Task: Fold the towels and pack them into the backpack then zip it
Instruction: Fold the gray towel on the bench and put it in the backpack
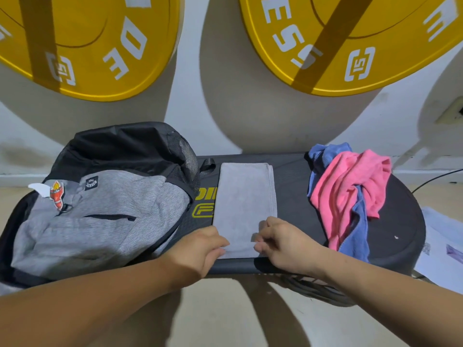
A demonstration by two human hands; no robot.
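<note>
Left hand: my left hand [200, 249] lies at the near left corner of the grey towel [246, 204], fingers curved over its edge. I cannot tell whether they pinch or only press.
Right hand: my right hand [283, 246] is at the towel's near right corner, its fingers curled and pinching the hem.
Grey towel: it lies flat as a long, narrow strip running away from me, so it looks partly folded already. The hemmed edges show along its right side and far end.
Handling: I judge it light, soft and limp, with no stiffness to keep its shape. It should be lifted by both near corners together and carried over to the far end, or the layers may slide apart.
Worktop: the towel lies on a dark, matte worktop [295, 186] with yellow lettering that shows just left of it. The surface looks faintly textured, so the cloth should stay put.
Backpack: the grey and black backpack [100, 221] lies just left of the towel, front panel up. I cannot see the main opening.
Waiting towels: a pink towel [348, 186] and a blue towel [325, 151] are heaped together unfolded, right of the grey towel.
Papers: some sheets [438, 251] lie on the floor, farther right of the grey towel than the heap.
Room: a pale wall stands beyond the grey towel, and two big yellow weight plates [87, 46] lean on it.
</note>
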